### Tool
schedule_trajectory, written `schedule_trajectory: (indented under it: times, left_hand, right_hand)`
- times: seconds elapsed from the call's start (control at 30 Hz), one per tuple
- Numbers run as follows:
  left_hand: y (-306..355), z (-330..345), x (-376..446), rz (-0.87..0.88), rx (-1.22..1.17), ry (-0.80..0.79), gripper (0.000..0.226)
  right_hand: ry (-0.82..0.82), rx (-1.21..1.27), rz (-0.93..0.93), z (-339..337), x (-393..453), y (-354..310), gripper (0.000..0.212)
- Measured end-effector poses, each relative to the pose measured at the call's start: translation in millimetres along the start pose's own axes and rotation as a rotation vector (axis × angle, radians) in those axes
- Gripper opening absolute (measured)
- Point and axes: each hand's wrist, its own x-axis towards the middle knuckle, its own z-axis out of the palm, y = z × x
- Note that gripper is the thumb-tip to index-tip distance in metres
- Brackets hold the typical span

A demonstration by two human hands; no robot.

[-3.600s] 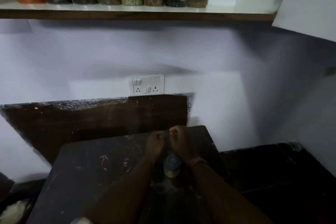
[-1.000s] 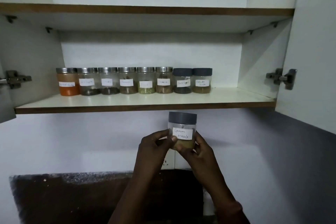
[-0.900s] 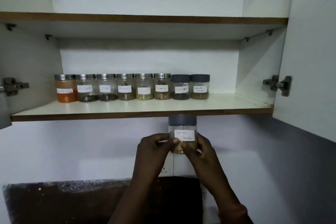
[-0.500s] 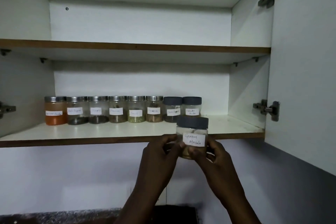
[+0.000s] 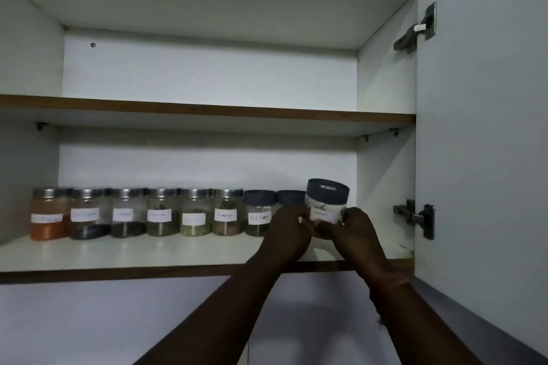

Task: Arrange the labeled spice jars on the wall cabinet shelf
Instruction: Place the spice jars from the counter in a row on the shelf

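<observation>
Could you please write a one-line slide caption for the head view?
Both hands, left hand and right hand, bring a grey-lidded jar to the right end of the jar row on the cabinet shelf.

Home kitchen; spice jars (image 5: 161,212), wall cabinet (image 5: 207,255)

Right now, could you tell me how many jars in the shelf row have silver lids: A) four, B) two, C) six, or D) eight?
C: six jars from the left end carry silver lids, and the two at the row's right end have dark lids, as does the jar that the left hand and right hand hold.
</observation>
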Motion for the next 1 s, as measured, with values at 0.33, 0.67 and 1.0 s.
schedule_trajectory:
  times: [0.33,0.67,1.0]
  left_hand:
    - [-9,60,51,-0.076,-0.033,-0.106,0.020]
    - [-24,74,66,-0.096,0.230,-0.265,0.007]
    - [-20,69,64,-0.136,0.248,-0.207,0.014]
  right_hand:
    - [-0.003,-0.061,0.102,-2,72,33,0.055]
    - [-0.038,-0.135,0.173,25,94,54,0.050]
    - [-0.095,-0.199,0.167,24,95,51,0.056]
